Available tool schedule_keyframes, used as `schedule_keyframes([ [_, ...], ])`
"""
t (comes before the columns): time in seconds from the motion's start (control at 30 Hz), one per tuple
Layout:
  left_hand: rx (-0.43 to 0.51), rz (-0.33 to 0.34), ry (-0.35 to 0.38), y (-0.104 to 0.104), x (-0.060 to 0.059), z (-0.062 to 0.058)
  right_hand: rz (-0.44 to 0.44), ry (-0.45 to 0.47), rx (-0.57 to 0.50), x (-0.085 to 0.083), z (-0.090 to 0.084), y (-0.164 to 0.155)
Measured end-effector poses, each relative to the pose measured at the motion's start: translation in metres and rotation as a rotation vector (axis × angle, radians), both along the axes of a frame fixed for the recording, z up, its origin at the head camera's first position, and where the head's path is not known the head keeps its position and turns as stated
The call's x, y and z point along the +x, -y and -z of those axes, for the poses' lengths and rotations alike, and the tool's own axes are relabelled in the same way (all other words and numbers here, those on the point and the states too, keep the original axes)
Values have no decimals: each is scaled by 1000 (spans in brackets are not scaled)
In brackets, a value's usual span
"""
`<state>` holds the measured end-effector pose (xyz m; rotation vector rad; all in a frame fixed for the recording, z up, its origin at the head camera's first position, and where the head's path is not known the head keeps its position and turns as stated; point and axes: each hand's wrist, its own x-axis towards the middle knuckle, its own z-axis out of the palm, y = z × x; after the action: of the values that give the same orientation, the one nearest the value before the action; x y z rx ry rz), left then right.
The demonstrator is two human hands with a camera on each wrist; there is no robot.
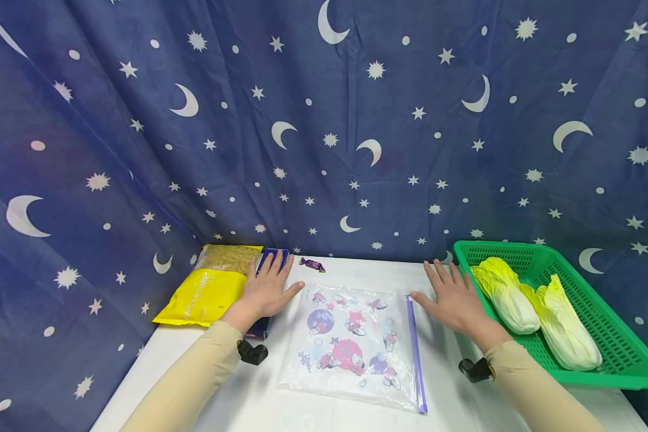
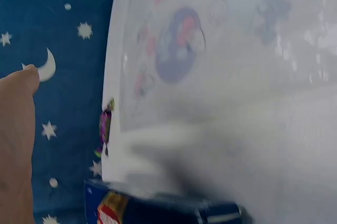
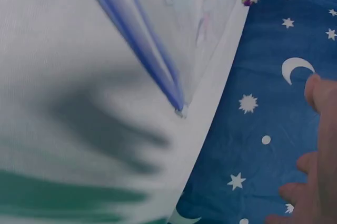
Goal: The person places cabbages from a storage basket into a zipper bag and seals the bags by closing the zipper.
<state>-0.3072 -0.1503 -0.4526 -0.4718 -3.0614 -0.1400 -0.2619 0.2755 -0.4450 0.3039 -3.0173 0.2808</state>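
Observation:
A clear zip bag [image 1: 356, 343] printed with cartoon figures lies flat in the middle of the white table [image 1: 281, 408]; its blue zip strip [image 1: 416, 354] runs along the right side. My left hand [image 1: 267, 289] is spread flat, palm down, over a dark blue box [image 1: 272, 259] just left of the bag. My right hand [image 1: 450, 295] hovers or rests palm down with straight fingers right of the zip strip. Neither hand holds anything. The bag [image 2: 221, 45] and the box [image 2: 158, 207] show in the left wrist view, the zip strip [image 3: 142, 50] in the right wrist view.
A yellow pasta packet [image 1: 207, 294] lies at the table's left edge. A purple wrapped candy [image 1: 312, 264] sits at the back. A green basket [image 1: 621, 342] at the right holds two napa cabbages [image 1: 510, 295]. A star-and-moon blue cloth [image 1: 324, 120] backs the table.

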Motion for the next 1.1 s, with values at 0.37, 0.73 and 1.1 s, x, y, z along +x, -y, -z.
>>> schedule_keyframes([
  [0.37,113,81,22,-31,6,-5,16,52,-252,8,-9,5],
  [0.73,168,209,43,-80,33,-17,-9,125,-521,27,-4,11],
  [1.1,189,284,84,-136,58,-12,6,165,-636,41,17,7],
])
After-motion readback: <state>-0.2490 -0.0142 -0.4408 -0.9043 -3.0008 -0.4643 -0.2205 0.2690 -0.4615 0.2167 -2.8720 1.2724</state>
